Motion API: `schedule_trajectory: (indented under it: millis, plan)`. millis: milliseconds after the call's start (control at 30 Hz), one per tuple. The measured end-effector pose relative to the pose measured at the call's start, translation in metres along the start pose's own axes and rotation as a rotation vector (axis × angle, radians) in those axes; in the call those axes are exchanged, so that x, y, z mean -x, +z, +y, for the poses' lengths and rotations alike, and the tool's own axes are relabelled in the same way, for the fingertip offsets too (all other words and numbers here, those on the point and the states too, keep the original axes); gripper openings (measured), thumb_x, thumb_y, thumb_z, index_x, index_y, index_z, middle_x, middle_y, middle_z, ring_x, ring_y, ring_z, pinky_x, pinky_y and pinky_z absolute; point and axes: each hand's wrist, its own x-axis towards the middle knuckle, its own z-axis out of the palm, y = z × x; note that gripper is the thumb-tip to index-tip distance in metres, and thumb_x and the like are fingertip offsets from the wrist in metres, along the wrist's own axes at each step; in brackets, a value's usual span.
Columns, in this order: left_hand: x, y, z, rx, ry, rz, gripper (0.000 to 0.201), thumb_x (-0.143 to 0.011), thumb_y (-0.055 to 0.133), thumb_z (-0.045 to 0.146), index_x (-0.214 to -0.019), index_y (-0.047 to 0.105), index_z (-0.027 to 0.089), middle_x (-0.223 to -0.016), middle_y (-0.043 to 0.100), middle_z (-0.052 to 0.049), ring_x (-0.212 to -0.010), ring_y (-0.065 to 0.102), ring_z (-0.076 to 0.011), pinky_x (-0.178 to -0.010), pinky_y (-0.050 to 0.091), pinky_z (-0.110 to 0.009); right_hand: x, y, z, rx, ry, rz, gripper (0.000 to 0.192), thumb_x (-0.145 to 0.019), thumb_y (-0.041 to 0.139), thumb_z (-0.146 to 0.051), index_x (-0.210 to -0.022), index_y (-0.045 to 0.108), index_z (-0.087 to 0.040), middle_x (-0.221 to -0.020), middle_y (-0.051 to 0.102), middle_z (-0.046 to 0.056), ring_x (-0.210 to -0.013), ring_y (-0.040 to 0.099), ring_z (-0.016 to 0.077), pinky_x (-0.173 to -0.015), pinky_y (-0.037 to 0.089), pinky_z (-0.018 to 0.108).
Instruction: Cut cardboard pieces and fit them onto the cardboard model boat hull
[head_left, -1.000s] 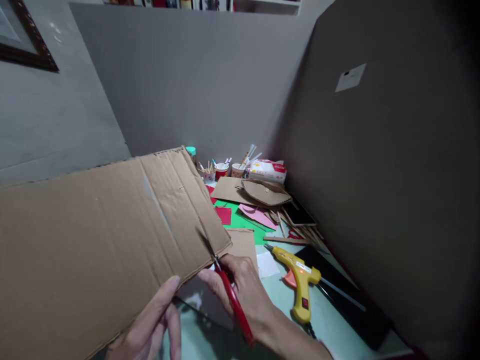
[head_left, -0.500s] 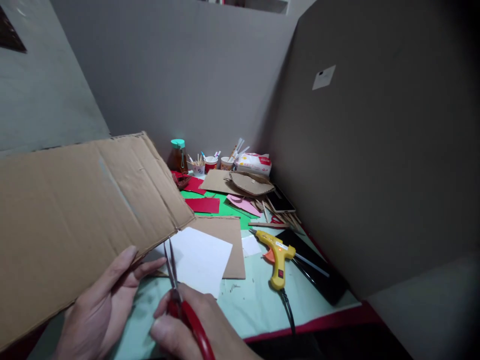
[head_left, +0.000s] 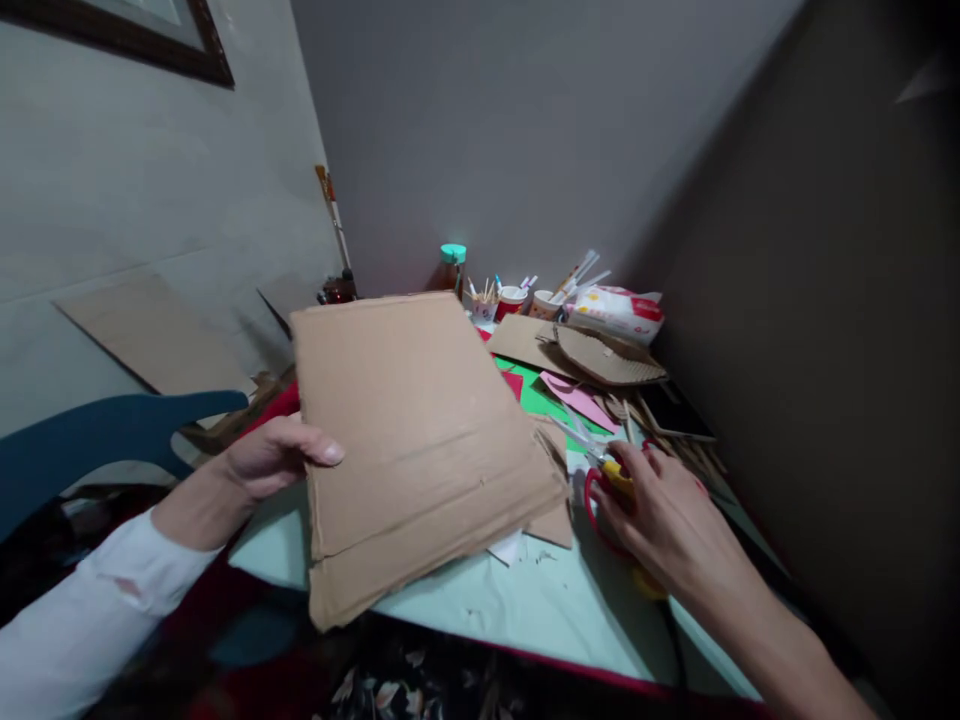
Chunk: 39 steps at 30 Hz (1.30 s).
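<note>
A large brown cardboard sheet (head_left: 420, 440) lies tilted over the near left part of the pale green table (head_left: 540, 610). My left hand (head_left: 274, 455) grips its left edge, thumb on top. My right hand (head_left: 660, 510) rests on the table to the right of the sheet, fingers on the red-handled scissors (head_left: 600, 475), whose blades point up-left. The yellow glue gun (head_left: 649, 585) is mostly hidden under that hand.
At the back stand a jar with a teal lid (head_left: 452, 268), cups of sticks and pens (head_left: 511, 298) and a white packet (head_left: 619, 312). Cardboard pieces (head_left: 600, 355), red, green and pink paper and wooden sticks lie mid-table. A blue chair back (head_left: 97, 435) is at left; a dark panel stands right.
The cardboard has come down from being held up and now lies flat on the table. My right hand moved with the scissors to the right, onto the table. The view turned left.
</note>
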Motion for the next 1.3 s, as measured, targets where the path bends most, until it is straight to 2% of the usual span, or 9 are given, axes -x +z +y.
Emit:
schedule_trajectory:
  millis: [233, 367, 467, 567, 700, 767, 867, 1067, 1300]
  plan:
    - [-0.035, 0.0, -0.006, -0.225, -0.144, -0.364, 0.063, -0.043, 0.079, 0.019, -0.105, 0.07, 0.02, -0.085, 0.078, -0.004, -0.089, 0.073, -0.0296, -0.076, 0.06, -0.036, 0.0, 0.01, -0.006, 0.143, 0.004, -0.06, 0.03, -0.091, 0.052, -0.029, -0.114, 0.057, -0.009, -0.093, 0.06, 0.018, -0.088, 0.056, 0.0347, -0.077, 0.047, 0.042]
    - [-0.056, 0.0, -0.009, -0.414, -0.161, -0.44, 0.049, -0.058, 0.078, 0.033, -0.103, 0.067, 0.016, -0.081, 0.074, -0.006, -0.078, 0.072, -0.0245, -0.069, 0.058, -0.035, -0.001, 0.01, -0.008, 0.201, -0.002, -0.073, 0.029, -0.094, 0.049, -0.027, -0.112, 0.06, -0.007, -0.091, 0.061, 0.019, -0.086, 0.057, 0.0352, -0.077, 0.047, 0.043]
    - [-0.064, -0.002, -0.013, -0.618, -0.11, -0.385, 0.047, -0.066, 0.077, 0.042, -0.103, 0.064, 0.015, -0.069, 0.066, -0.002, -0.061, 0.065, -0.0201, -0.053, 0.052, -0.03, 0.004, 0.003, -0.011, 0.254, 0.015, -0.038, 0.032, -0.097, 0.045, -0.028, -0.117, 0.06, -0.008, -0.1, 0.063, 0.022, -0.09, 0.058, 0.0395, -0.076, 0.046, 0.049]
    - [-0.053, -0.002, -0.017, -0.861, 0.037, -0.201, 0.053, -0.074, 0.074, 0.046, -0.114, 0.058, 0.014, -0.062, 0.058, 0.002, -0.057, 0.059, -0.0212, -0.055, 0.049, -0.033, 0.02, -0.009, -0.026, 0.163, -0.086, 0.093, 0.037, -0.101, 0.039, -0.029, -0.124, 0.059, -0.009, -0.122, 0.061, 0.025, -0.102, 0.059, 0.042, -0.081, 0.046, 0.054]
    - [-0.011, 0.003, -0.031, -1.121, 0.381, 0.079, 0.039, -0.087, 0.066, 0.035, -0.12, 0.056, 0.017, -0.106, 0.064, -0.013, -0.106, 0.055, -0.0328, -0.092, 0.042, -0.05, 0.046, -0.019, -0.07, -0.294, -0.472, 0.14, 0.04, -0.103, 0.043, -0.034, -0.132, 0.056, -0.01, -0.13, 0.064, 0.018, -0.111, 0.062, 0.029, -0.089, 0.051, 0.038]
    - [0.008, 0.003, -0.042, -1.338, 0.775, -0.154, 0.019, -0.093, 0.06, 0.027, -0.108, 0.062, 0.016, -0.111, 0.066, -0.014, -0.109, 0.056, -0.0306, -0.096, 0.043, -0.047, 0.054, -0.016, -0.091, -0.363, -0.531, 0.065, 0.038, -0.104, 0.043, -0.035, -0.13, 0.06, -0.013, -0.127, 0.068, 0.012, -0.107, 0.064, 0.0252, -0.086, 0.052, 0.036]
    - [0.021, 0.0, -0.059, -1.393, 1.004, -0.535, 0.025, -0.096, 0.057, 0.027, -0.117, 0.06, 0.015, -0.122, 0.068, -0.014, -0.112, 0.059, -0.0275, -0.096, 0.047, -0.04, 0.058, -0.006, -0.106, -0.422, -0.52, 0.021, 0.035, -0.105, 0.042, -0.029, -0.127, 0.063, -0.011, -0.123, 0.072, 0.009, -0.106, 0.065, 0.0238, -0.088, 0.051, 0.037]
    - [0.017, -0.007, -0.081, -1.432, 1.168, -0.479, 0.028, -0.096, 0.056, 0.02, -0.123, 0.058, 0.012, -0.116, 0.073, -0.015, -0.104, 0.065, -0.0255, -0.09, 0.051, -0.038, 0.063, 0.003, -0.11, -0.37, -0.534, 0.112, 0.031, -0.102, 0.045, -0.015, -0.122, 0.065, -0.003, -0.119, 0.073, 0.014, -0.107, 0.064, 0.026, -0.091, 0.047, 0.04]
    - [0.023, -0.004, -0.082, -1.582, 1.278, -0.585, 0.048, -0.085, 0.039, 0.003, -0.131, 0.052, 0.005, -0.122, 0.069, -0.023, -0.115, 0.061, -0.033, -0.098, 0.049, -0.046, 0.056, -0.001, -0.127, -0.38, -0.428, 0.053, 0.043, -0.104, 0.04, -0.034, -0.12, 0.067, -0.004, -0.106, 0.072, 0.015, -0.086, 0.059, 0.0273, -0.075, 0.049, 0.042]
